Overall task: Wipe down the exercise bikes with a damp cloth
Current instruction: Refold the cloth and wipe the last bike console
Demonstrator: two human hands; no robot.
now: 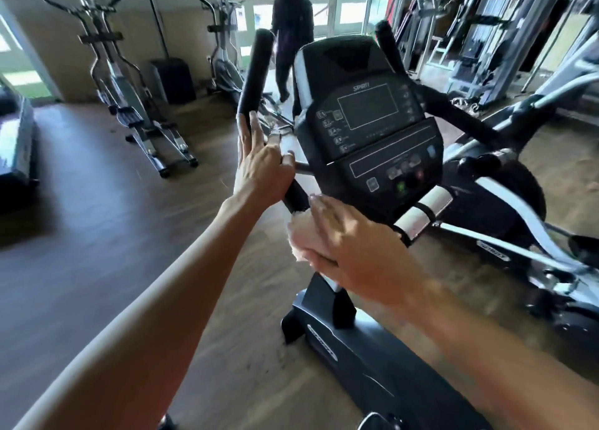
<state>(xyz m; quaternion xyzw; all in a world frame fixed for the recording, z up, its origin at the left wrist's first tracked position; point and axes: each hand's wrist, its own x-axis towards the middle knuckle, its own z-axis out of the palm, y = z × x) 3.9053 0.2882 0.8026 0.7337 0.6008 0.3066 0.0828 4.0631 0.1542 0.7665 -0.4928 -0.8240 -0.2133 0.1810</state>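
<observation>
A black exercise bike stands in front of me, its console tilted toward me. My left hand holds the left handlebar low down, some fingers straight along the bar and others curled round it. My right hand grips a pale pink cloth against the bike's black stem just below the console. A silver grip sensor on the right handlebar shows beside my right hand. The bike's base lies below.
Two elliptical trainers stand at the back left near the wall. Another machine sits close on the right, weight machines behind it. A person in dark clothes walks at the back by the windows. Brown floor lies to the left.
</observation>
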